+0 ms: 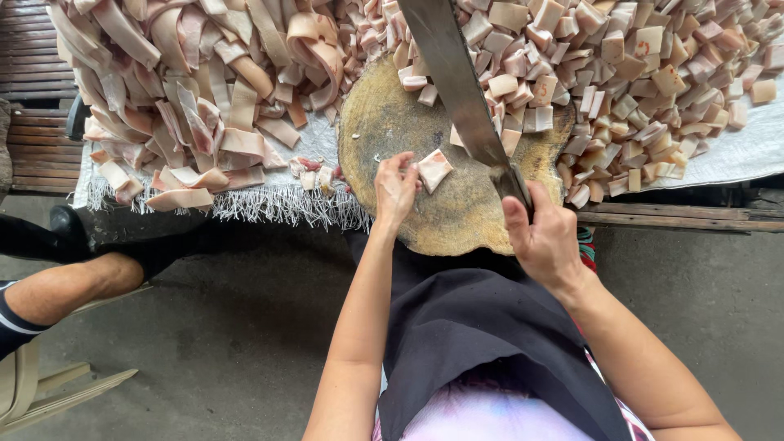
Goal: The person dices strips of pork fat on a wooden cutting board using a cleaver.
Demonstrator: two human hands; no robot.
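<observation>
Right hand (545, 237) clenched on cleaver (461, 94) handle, left hand (396, 189) pinching soft, likely slippery meat square (434, 169) at its edge, frame centre, atop chopping block (457, 208).

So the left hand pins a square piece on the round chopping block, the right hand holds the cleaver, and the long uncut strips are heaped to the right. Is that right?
Not quite. In the head view the long strips are heaped to the left; the pile on the right is cut square pieces. The rest holds: left hand pins a square piece on the round chopping block, right hand holds the cleaver.
</observation>
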